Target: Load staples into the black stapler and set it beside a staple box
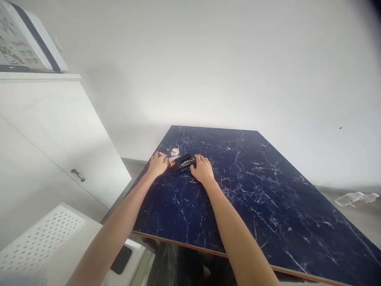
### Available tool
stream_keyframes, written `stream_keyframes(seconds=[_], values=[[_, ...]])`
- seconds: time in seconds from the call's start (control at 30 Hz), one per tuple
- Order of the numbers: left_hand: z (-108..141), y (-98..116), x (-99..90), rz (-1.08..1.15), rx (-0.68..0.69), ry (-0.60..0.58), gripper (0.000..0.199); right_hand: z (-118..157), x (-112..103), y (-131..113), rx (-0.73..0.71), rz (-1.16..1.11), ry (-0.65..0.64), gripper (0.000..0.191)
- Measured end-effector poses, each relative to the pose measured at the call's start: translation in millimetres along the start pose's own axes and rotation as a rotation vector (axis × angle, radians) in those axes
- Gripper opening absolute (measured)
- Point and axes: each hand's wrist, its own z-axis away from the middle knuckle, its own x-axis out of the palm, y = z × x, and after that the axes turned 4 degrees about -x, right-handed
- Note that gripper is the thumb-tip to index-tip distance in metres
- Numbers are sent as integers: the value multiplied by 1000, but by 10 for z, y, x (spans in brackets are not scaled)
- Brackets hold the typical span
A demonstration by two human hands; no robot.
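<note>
A black stapler (181,162) with an orange part lies on the dark blue marbled table, its top raised and its metal channel showing. My right hand (203,169) is closed on the stapler's right end, thumb at the near side. To the left of the stapler, my left hand (158,163) has its fingers curled down near the tabletop. A bit of something red and white (161,153) shows at those fingers, mostly hidden. Just behind the stapler stands a small white box (175,152) with dark and red print. Another pale, flat piece partly shows between that box and the stapler.
The blue table (253,190) reaches to a white wall. At left stands a white cabinet (53,131) with a dark handle. Below it are a perforated white surface (44,234) and a dark phone-like object (121,260). Clear plastic (355,198) lies on the right-hand floor.
</note>
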Motion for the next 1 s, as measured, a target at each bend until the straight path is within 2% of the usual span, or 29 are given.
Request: stream_keyframes(seconds=[0.13, 0.3, 0.5, 0.63, 0.83, 0.9, 1.0], values=[[-9, -18, -16, -19, -43, -36, 46, 4, -29, 50, 48, -46, 45, 44], [-45, -106, -53, -21, -72, -111, 47, -22, -37, 115, 86, -104, 29, 31], [44, -83, -108, 15, -110, -86, 49, -24, -25, 111, 146, -147, 80, 35], [49, -35, -127, 37, -66, -68, 44, -23, -15, 124, 186, -173, 91, 38], [24, -1, -150, 81, -118, -46, 60, -32, -34, 147, 232, -226, 58, 40], [44, 34, -208, 81, -129, -11, 57, -33, -44, 150, 249, -241, 54, 40], [85, 117, -368, 130, -76, 54, 41, -41, -53, 160, 257, -253, 60, 45]])
